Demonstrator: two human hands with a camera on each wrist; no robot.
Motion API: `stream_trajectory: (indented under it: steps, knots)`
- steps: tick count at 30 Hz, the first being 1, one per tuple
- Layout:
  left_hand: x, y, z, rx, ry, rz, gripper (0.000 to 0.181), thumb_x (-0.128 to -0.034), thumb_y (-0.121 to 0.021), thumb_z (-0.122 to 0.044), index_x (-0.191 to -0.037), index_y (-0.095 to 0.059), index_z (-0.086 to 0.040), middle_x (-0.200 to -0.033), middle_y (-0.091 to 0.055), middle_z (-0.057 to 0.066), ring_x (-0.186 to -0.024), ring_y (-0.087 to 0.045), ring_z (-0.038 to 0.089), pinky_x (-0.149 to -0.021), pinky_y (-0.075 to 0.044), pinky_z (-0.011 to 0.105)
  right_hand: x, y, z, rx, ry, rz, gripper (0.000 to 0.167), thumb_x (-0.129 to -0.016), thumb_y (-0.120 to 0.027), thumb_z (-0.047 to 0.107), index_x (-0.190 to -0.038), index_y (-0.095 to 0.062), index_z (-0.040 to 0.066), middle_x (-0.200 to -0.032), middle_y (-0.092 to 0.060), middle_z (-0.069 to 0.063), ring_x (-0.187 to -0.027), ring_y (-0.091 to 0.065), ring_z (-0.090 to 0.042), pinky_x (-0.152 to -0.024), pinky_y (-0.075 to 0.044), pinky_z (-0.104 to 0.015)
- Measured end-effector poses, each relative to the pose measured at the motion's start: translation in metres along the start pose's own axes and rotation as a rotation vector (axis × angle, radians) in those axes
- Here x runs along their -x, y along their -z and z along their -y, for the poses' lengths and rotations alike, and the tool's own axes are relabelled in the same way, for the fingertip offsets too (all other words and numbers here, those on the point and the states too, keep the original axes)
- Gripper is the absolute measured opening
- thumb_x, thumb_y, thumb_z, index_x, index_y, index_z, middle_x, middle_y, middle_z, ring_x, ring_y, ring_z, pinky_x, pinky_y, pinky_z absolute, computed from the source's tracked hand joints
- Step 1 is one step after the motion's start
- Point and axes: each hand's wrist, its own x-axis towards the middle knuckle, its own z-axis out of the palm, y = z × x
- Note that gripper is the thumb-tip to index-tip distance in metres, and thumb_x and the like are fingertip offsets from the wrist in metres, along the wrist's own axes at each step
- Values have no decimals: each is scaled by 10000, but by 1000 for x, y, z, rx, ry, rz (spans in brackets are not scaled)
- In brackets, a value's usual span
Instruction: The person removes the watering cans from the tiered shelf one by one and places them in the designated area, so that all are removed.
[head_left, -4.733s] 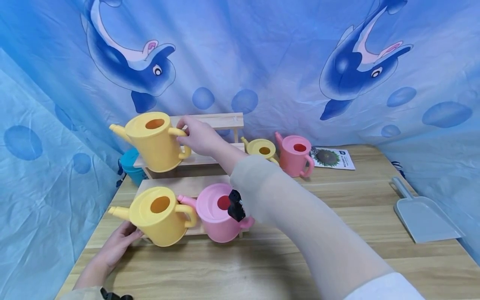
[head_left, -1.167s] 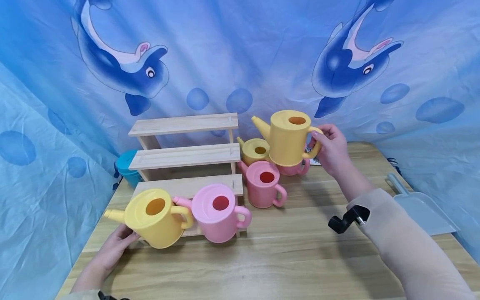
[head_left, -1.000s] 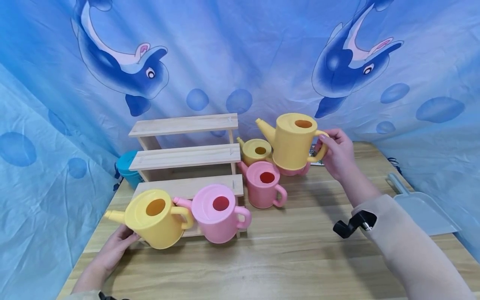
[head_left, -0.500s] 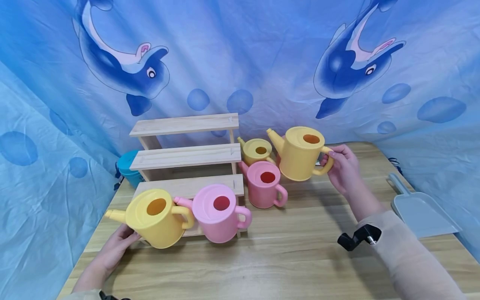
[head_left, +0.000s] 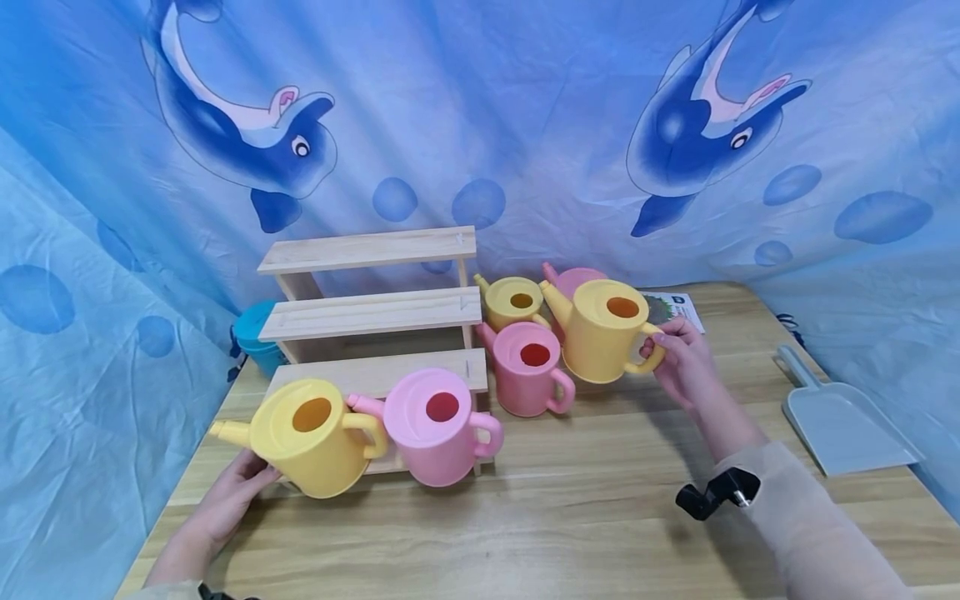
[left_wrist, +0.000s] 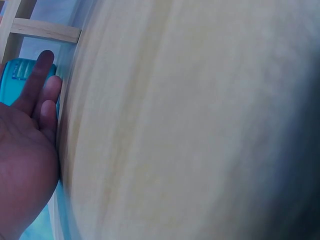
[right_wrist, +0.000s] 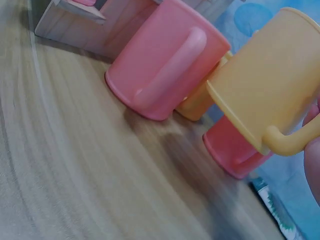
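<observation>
My right hand (head_left: 688, 367) pinches the handle of a yellow watering can (head_left: 600, 337), held above the table in front of a pink can (head_left: 576, 282); the right wrist view shows this yellow can (right_wrist: 270, 75) off the tabletop. My left hand (head_left: 228, 500) rests on the table at the left front of a wooden tiered shelf (head_left: 375, 317), its thumb against the shelf and fingertips partly hidden in the head view. In the left wrist view the fingers of the left hand (left_wrist: 30, 135) are extended. The lowest tier bears a yellow can (head_left: 315, 450) and a pink can (head_left: 435, 442).
Between shelf and held can stand a pink can (head_left: 525, 375) and a small yellow can (head_left: 512, 302). A printed packet (head_left: 682, 310) lies behind my right hand, a grey dustpan (head_left: 847, 425) at the far right. A teal container (head_left: 257, 333) stands left of the shelf. A dolphin curtain hangs behind.
The held yellow can has gone from above the shelf's left side to the right, then lower, with my right hand. A pink can now stands beside the shelf. My left hand has stayed put.
</observation>
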Motion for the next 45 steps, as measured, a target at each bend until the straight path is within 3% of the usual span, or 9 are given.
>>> stream_trajectory:
  steps: [14, 32, 45]
  knots:
    - [1, -1, 1, 36, -15, -2, 409, -969, -494, -63, -1299, -415, -291, -1148, -478, -281, -1063, -414, -141, -828, -325, 65, 11, 18, -19, 50, -25, -72, 221, -949, -367, -80, -855, -508, 62, -752, -574, -75, -673, -564, -168, -630, -488, -242]
    - [0, -1, -1, 19, 34, -4, 388, -976, -497, -106, -1305, -411, -294, -1137, -464, -295, -1053, -407, -138, -820, -330, 69, 18, 26, -32, 149, 8, -192, 241, -917, -395, -118, -823, -522, 64, -752, -570, -44, -655, -543, -150, -607, -474, -224]
    - [-1, -1, -2, 17, 30, -7, 399, -975, -499, -108, -1313, -396, -295, -1136, -459, -298, -1052, -404, -145, -819, -329, 68, 25, 26, -35, 251, -10, -264, 152, -925, -435, -76, -889, -484, 64, -835, -529, -14, -704, -529, -139, -653, -480, -217]
